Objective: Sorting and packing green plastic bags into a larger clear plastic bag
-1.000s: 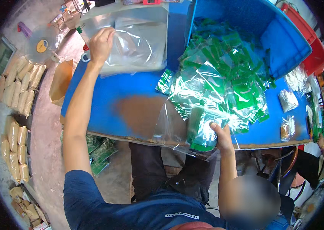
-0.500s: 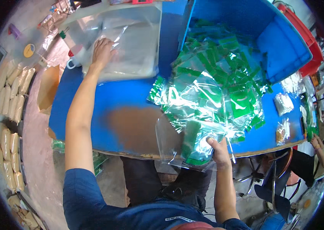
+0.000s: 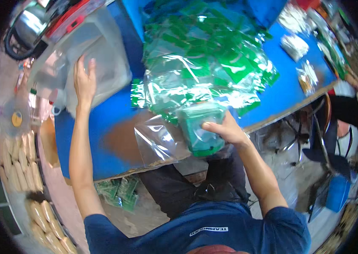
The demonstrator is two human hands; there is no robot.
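My right hand point(image 3: 228, 128) grips a stack of green-and-clear plastic packets point(image 3: 202, 142) above the table's front edge, thumb across its face. My left hand point(image 3: 85, 82) reaches out to the far left, its fingers stretched and thumb apart, over a pile of clear plastic sheets or bags point(image 3: 107, 63); whether it touches them is hard to tell. Just left of the packet stack, a clear empty bag point(image 3: 157, 142) lies at the table edge. Beyond the stack spreads a heap of loose green-and-clear packets point(image 3: 208, 63).
A blue bin point(image 3: 133, 19) stands behind the heap on the blue table point(image 3: 90, 148). Small white bundles point(image 3: 294, 47) lie at the right. A white mug point(image 3: 57, 105) is at the left edge. Filled tan bags point(image 3: 22, 169) are piled on the floor; another person's arm point(image 3: 356, 82) shows far right.
My view has turned, so the table appears tilted. The packet stack in my right hand is raised and shows its face more. My left hand stays by the clear sheets, thumb spread wider.
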